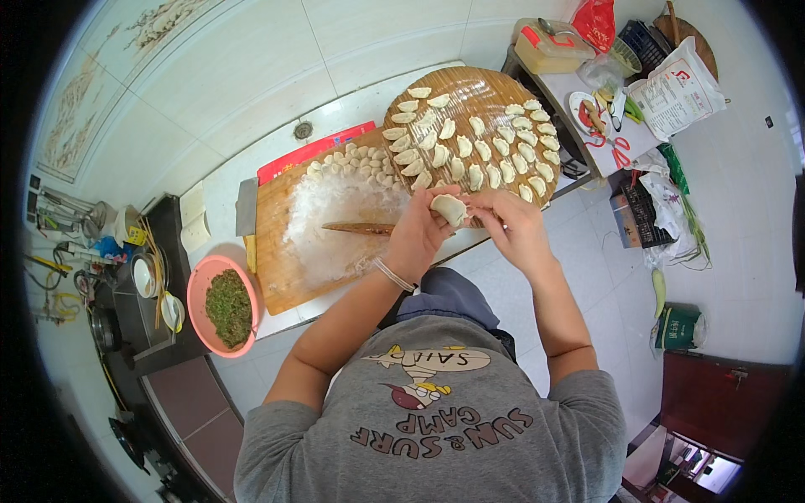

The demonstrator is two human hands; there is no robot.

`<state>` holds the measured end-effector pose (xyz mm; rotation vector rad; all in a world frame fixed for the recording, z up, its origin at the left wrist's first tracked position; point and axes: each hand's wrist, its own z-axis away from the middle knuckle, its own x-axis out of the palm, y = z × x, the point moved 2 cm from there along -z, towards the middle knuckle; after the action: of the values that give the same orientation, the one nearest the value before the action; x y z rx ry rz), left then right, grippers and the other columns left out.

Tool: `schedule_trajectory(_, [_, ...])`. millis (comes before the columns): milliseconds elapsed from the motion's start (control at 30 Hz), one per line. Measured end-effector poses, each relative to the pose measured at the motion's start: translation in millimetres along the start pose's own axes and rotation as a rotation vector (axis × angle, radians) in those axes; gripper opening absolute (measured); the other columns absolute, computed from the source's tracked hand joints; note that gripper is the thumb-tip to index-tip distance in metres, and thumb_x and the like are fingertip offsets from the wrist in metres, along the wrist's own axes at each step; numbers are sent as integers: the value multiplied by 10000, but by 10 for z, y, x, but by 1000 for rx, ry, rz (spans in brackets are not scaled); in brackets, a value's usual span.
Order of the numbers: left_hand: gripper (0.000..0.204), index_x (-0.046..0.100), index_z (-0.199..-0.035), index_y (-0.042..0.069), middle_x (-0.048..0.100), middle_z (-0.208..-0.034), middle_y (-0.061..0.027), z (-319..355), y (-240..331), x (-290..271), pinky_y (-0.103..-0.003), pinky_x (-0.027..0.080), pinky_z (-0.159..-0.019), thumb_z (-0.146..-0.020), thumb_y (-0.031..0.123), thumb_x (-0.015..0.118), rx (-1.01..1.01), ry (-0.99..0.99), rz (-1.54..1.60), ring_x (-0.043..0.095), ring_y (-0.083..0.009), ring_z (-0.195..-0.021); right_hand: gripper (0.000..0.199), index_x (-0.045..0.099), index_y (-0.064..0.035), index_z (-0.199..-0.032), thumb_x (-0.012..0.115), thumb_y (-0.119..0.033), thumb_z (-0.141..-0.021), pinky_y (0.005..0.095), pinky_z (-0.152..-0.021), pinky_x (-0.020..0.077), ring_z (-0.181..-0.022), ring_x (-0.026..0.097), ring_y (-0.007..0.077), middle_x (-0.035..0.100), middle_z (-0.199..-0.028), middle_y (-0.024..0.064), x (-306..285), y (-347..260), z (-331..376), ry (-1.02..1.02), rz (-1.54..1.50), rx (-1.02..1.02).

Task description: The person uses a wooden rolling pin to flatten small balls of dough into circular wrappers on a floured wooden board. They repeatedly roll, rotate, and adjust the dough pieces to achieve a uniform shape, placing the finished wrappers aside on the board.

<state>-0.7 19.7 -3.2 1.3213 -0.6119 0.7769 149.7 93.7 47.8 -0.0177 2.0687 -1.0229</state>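
Observation:
A half-moon dumpling (450,209) rests in the fingers of my left hand (417,235). My right hand (510,225) is at its right edge, fingertips pinched together on the wrapper. Behind both hands, a round wooden board (470,84) carries many folded dumplings in rows. A dark wooden rolling pin (359,228) lies on the floured cutting board (277,210), its right end hidden by my left hand. Small lumps of dough (362,161) are heaped at that board's far edge.
A pink bowl (196,293) of green chopped filling (228,308) stands left of the cutting board. A cleaver (246,207) lies at the board's left edge. On the right, a side table holds a plate (587,113), a plastic tub (549,50) and a white sack (677,90).

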Motion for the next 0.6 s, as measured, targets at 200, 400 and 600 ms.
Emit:
schedule_trajectory(200, [542, 510, -1224, 28, 593, -1124, -90, 29, 23, 69, -355, 455, -986, -1042, 463, 243, -104, 5, 2, 572, -183, -1059, 151, 670, -47, -873, 670, 20, -737, 336, -657, 528, -779, 656, 258, 662, -896, 73, -36, 42, -57, -10, -6, -361])
schedule_trajectory(400, [601, 477, -1280, 15, 579, -1183, -104, -27, -63, -3, -389, 455, -1007, -1032, 508, 238, -96, 48, -147, 568, -191, -1107, 174, 664, -52, -910, 703, -35, -741, 340, -641, 524, -762, 652, 265, 657, -861, 83, 56, 112, -27, -77, 109, -192])
schedule_trajectory(600, [568, 467, -1289, 18, 569, -1199, -113, -25, -2, -24, -379, 453, -1017, -1035, 486, 271, -115, 14, -187, 579, -194, -1102, 176, 662, -50, -902, 701, -34, -731, 334, -677, 542, -787, 661, 258, 663, -878, 79, -15, -10, -83, -27, 15, -175])
